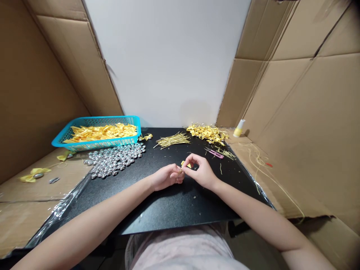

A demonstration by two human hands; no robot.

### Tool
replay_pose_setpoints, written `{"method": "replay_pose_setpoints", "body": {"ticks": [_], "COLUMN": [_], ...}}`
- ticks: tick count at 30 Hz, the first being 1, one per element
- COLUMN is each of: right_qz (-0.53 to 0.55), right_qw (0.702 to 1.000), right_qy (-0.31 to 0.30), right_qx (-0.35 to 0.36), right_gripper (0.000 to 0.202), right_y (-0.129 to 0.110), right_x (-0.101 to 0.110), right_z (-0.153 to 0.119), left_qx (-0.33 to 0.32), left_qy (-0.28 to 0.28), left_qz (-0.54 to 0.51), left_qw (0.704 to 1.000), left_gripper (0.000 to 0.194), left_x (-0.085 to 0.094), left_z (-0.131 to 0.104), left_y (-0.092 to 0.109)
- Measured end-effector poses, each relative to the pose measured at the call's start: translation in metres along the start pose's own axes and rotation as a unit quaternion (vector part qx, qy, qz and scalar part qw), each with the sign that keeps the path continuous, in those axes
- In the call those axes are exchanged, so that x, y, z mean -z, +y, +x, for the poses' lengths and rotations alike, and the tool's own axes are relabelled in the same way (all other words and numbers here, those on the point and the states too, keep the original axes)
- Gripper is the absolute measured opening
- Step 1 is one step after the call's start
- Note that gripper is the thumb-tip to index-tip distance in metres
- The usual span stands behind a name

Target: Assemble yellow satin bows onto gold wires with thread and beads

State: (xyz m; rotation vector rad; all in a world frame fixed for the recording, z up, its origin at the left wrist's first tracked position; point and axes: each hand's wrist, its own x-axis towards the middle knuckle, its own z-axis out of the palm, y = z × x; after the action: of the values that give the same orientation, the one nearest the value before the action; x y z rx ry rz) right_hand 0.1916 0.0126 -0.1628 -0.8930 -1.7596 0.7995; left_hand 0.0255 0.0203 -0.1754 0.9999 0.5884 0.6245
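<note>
My left hand (168, 177) and right hand (203, 171) pinch the yellow ribbon (182, 163): likely light, soft; grip its 7 o'clock edge.

No text, label, brand, number or sign can be read: not on the turquoise perforated plastic basket (98, 145) at the far left corner of the black rectangular tabletop (157, 210), nor on the pink-handled metal snips (216, 153) near its right edge. The white-and-yellow cone-shaped spool (239, 128) beyond the far right corner and the brown cardboard panels (317, 120) show no legible lettering.
</note>
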Motion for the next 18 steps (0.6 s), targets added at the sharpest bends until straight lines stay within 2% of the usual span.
{"method": "replay_pose_setpoints", "body": {"ticks": [7,18], "right_qz": [-0.030,-0.125], "right_qw": [1.000,0.986], "right_qy": [0.005,0.027], "right_qx": [0.006,0.103], "right_gripper": [0.006,0.013], "right_y": [0.0012,-0.0053], "right_x": [0.0014,0.0025], "right_z": [-0.0008,-0.0044], "left_qx": [0.014,0.002], "left_qy": [-0.016,0.027], "left_qz": [-0.032,-0.067], "left_qw": [0.999,0.997], "left_gripper": [0.035,0.040], "left_x": [0.0016,0.0019], "left_z": [-0.0002,0.0012], "left_y": [-0.0005,-0.0004]}}
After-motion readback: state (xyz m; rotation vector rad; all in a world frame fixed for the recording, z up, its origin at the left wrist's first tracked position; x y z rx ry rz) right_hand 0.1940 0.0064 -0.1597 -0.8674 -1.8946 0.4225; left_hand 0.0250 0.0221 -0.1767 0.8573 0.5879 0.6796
